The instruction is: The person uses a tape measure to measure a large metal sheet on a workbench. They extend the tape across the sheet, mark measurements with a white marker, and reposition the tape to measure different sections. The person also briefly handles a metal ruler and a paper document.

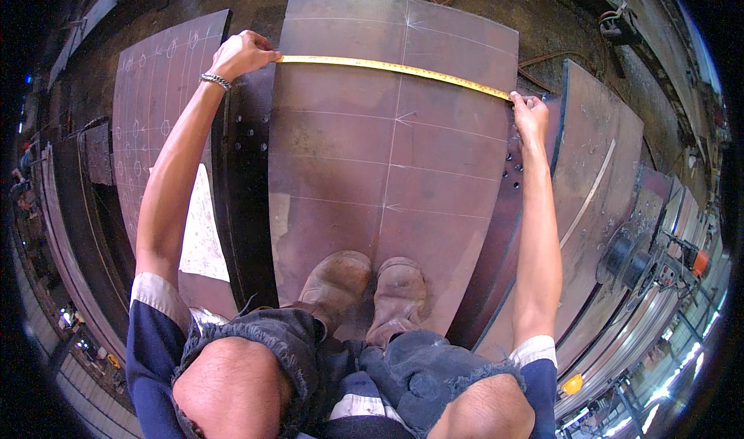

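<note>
I squat on a brown steel plate (349, 175) scribed with chalk lines, my two boots (364, 288) at its near end. A yellow measuring tape (391, 68) stretches across the plate's far part from edge to edge. My left hand (242, 54) grips the tape's left end at the plate's left edge; a metal bracelet sits on that wrist. My right hand (528, 113) pins the tape's right end against the plate's right edge.
A dark plate with drilled holes (244, 206) lies under the top plate on the left. Another plate marked with chalk circles and grid lines (159, 90) lies farther left. More steel plates (597, 160) stack at the right, beside cables, a wire spool (624, 257) and machinery.
</note>
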`<state>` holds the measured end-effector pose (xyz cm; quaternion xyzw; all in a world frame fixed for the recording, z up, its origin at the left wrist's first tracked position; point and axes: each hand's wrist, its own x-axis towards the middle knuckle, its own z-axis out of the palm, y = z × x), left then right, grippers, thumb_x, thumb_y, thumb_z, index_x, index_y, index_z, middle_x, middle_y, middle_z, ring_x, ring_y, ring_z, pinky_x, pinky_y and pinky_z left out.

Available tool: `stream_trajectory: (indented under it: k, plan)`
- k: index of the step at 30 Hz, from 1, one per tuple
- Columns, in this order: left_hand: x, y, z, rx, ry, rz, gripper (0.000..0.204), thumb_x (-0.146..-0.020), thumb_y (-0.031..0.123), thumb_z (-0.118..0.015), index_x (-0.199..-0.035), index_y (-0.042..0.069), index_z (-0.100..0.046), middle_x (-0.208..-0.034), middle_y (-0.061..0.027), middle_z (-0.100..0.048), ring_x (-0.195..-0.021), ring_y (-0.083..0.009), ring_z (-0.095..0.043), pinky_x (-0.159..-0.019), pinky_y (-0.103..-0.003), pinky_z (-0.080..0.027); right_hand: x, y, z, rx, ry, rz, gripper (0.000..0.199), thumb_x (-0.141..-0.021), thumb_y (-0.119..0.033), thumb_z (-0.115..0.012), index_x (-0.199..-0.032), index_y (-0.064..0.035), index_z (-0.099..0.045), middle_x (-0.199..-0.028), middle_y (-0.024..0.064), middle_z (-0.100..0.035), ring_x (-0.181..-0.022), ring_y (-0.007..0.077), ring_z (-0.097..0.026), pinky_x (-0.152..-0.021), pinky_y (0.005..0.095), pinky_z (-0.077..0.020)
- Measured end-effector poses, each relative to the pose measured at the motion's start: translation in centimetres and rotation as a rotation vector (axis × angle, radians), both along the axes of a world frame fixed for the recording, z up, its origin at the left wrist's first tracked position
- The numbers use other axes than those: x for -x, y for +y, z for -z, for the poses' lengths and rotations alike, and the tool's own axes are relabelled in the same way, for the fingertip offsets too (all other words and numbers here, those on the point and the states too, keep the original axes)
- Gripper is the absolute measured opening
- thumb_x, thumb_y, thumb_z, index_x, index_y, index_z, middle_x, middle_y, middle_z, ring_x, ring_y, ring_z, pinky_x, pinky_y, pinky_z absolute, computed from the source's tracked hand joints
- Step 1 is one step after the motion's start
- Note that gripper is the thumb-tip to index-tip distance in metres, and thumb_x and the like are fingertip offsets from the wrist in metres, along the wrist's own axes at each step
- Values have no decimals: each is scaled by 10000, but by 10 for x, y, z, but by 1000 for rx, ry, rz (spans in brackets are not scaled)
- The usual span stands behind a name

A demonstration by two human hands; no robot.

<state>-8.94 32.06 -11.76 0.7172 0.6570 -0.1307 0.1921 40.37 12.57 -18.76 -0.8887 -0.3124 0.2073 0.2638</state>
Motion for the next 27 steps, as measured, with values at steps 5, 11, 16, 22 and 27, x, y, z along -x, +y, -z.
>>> stream_trajectory:
  k: [5,11,16,22,27]
  plan:
    - [1,1,2,24,-17,0,557,-733,549,-730,-1083,116,-738,-919,-96,-739,-902,-227,-704,-833,-358,-526,1,0,-2,-24,29,-10,327,-832,-315,-724,-886,5,-682,-714,28,-639,-613,110,-533,-560,299,-418]
    - [0,0,1,29,-10,-21,494,-740,531,-730,-1061,156,-748,-927,-51,-741,-914,-191,-697,-833,-340,-522,-1,0,0,-18,33,6,318,-837,-310,-717,-891,0,-675,-694,21,-623,-569,103,-507,-516,296,-391]
    - [6,0,4,37,-24,-17,464,-747,520,-731,-1047,167,-753,-942,-36,-741,-919,-184,-693,-841,-335,-519,0,3,-1,-12,63,-12,299,-845,-302,-710,-855,-8,-658,-664,1,-598,-502,89,-453,-461,294,-341]
    - [0,-1,-1,73,-129,-68,447,-757,512,-733,-1019,150,-759,-909,-35,-729,-869,-179,-680,-806,-317,-523,-3,-2,-11,-166,67,61,267,-883,-279,-679,-917,-18,-633,-673,14,-607,-551,105,-497,-515,289,-390]
    - [15,-22,-26,271,-554,-341,410,-813,484,-719,-1018,130,-743,-833,-23,-678,-757,-147,-630,-700,-299,-525,91,-4,-97,-530,-73,11,266,-916,-293,-645,-951,-35,-594,-693,30,-606,-584,135,-544,-556,294,-446]
